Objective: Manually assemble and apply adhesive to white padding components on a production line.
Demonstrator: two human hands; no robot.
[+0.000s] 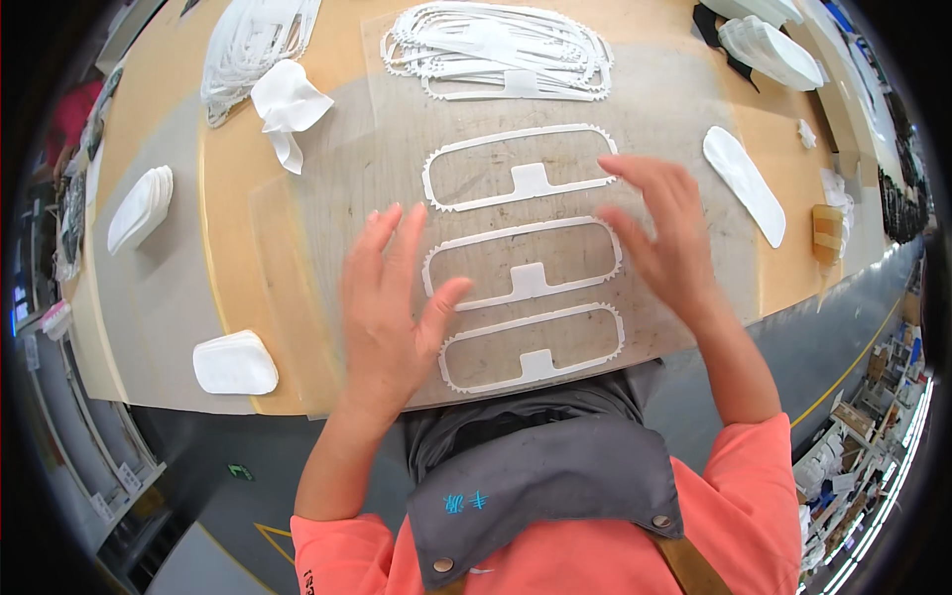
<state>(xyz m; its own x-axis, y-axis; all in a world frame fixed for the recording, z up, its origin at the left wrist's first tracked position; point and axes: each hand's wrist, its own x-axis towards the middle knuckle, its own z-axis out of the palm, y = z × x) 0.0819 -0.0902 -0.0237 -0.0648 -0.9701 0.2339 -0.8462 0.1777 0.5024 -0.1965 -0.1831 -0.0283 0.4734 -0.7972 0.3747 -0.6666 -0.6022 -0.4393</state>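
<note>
Three white oval frames with notched ends and a tab lie in a column on the table: a far frame (530, 179), a middle frame (529, 281) and a near frame (536, 365). My left hand (390, 297) hovers at the left ends of the frames, fingers spread, its thumb over the middle one's edge. Over by the right ends is my right hand (662, 223), with thumb and forefinger apart and the forefinger at the far frame's corner. Neither hand holds anything that I can see. Beyond them lies a tangled pile of similar white frames (496, 50).
More white frames (256, 50) and a crumpled white piece (290, 104) lie at the far left. White pad stacks (141, 210) (235, 363) stand on the left side. On the right are a long white pad (744, 183), a brown tape roll (827, 234) and more white pads (772, 52).
</note>
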